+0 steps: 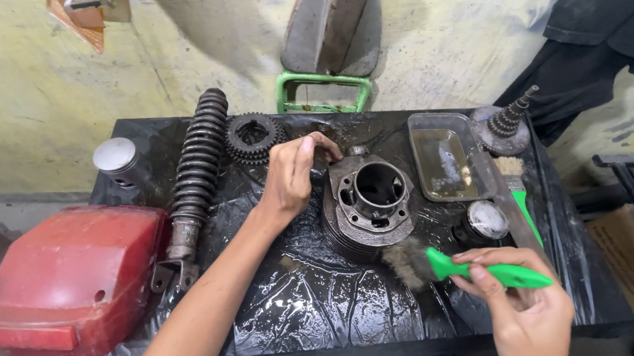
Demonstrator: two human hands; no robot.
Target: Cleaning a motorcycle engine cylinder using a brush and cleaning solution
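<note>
A dark, greasy engine cylinder (369,204) with cooling fins and an open bore stands on the black plastic-covered table (310,309). My left hand (292,175) grips its far left edge, fingers curled over the top. In my right hand (524,314), at the near right, is a green-handled brush (476,270). Its dirty bristles touch the cylinder's near right side.
A coil shock absorber (198,173) and a toothed sprocket (253,136) lie at the back left, with a piston (117,159) further left. A clear tray of liquid (446,157), a gear shaft (507,124) and a small round part (486,221) sit right. A red cover (69,280) rests at the left edge.
</note>
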